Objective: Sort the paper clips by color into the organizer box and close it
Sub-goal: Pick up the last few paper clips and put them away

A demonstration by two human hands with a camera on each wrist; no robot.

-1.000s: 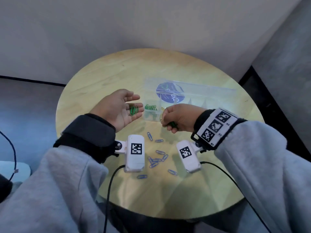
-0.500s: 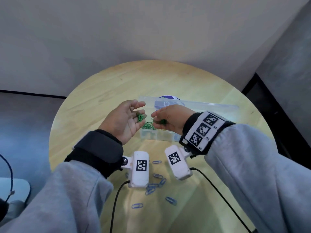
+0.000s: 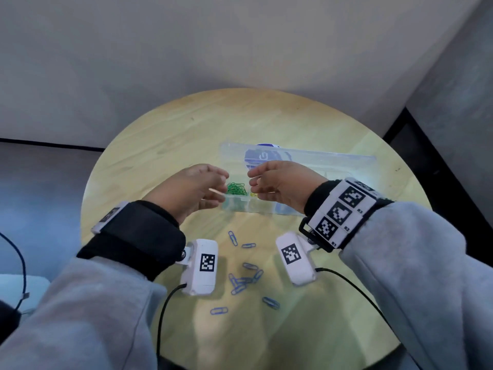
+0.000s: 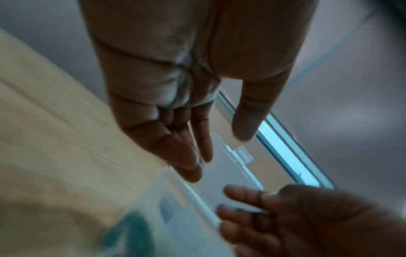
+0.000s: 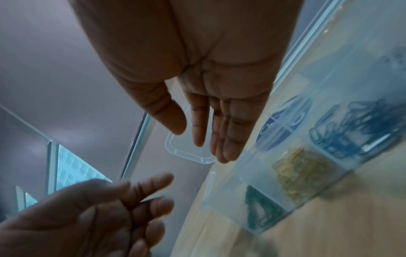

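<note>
The clear organizer box [image 3: 262, 208] sits mid-table with its lid [image 3: 333, 164] standing open behind. Green paper clips [image 3: 236, 188] fill its left compartment, with yellow clips [image 3: 252, 194] beside them. My left hand [image 3: 213, 184] and right hand [image 3: 254, 180] hover just above these compartments, fingers relaxed and empty. The right wrist view shows my right hand [image 5: 197, 139] open over the box [image 5: 347, 169], with green clips [image 5: 259, 210], yellow clips [image 5: 301, 170] and blue clips [image 5: 356, 125] in separate compartments. My left hand [image 4: 216, 154] is open there too. Several blue clips [image 3: 244, 281] lie loose on the table.
The round wooden table [image 3: 186, 134] stands in a corner between grey walls. A blue round label [image 3: 262, 156] shows through the lid. Wrist camera cables [image 3: 162, 311] hang off the near table edge.
Both hands moved forward to the box. The green clips that lay in my left palm and right fingers are gone from the hands, and both hands are now empty.
</note>
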